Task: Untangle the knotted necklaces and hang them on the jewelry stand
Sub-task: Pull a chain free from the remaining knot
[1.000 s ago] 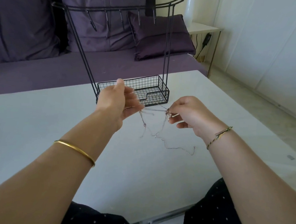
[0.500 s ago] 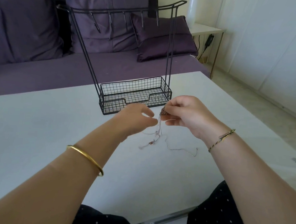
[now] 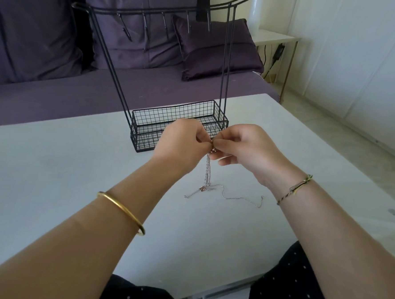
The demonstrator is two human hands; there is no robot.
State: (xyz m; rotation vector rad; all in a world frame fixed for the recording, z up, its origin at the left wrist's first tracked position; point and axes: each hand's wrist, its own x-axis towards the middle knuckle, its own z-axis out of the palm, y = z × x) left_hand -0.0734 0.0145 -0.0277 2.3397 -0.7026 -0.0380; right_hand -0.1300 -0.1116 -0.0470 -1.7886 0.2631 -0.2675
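Your fingertips [image 3: 203,139] meet at one spot. The left hand [image 3: 183,146] and the right hand [image 3: 247,147] each have thumb and forefinger curled into a pinch on the top of the knotted necklaces [image 3: 207,173], and the two hands are almost touching. Half a second ago your left hand was lower and a little apart from the right, which alone held the tangle up. Now it has risen level and joined the pinch. A second ago your hands were spread with strands stretched sideways between them, and that span is gone.

From the pinch the necklaces hang straight down as one narrow bundle of thin silvery and pinkish chains above the white table [image 3: 52,163]. The lower end reaches the tabletop in a small clump. From it one short tail runs left, and a longer single chain snakes right, lying loose toward your right wrist. How the strands cross within the bundle is too fine to tell.

Just behind your hands stands the black wire jewelry stand [image 3: 171,115], with its mesh basket on the table and its hook bar high above. You have a gold bangle [image 3: 123,212] on your left forearm and a cord bracelet [image 3: 293,190] on your right wrist. Beyond the table is a purple sofa [image 3: 68,90] with cushions.
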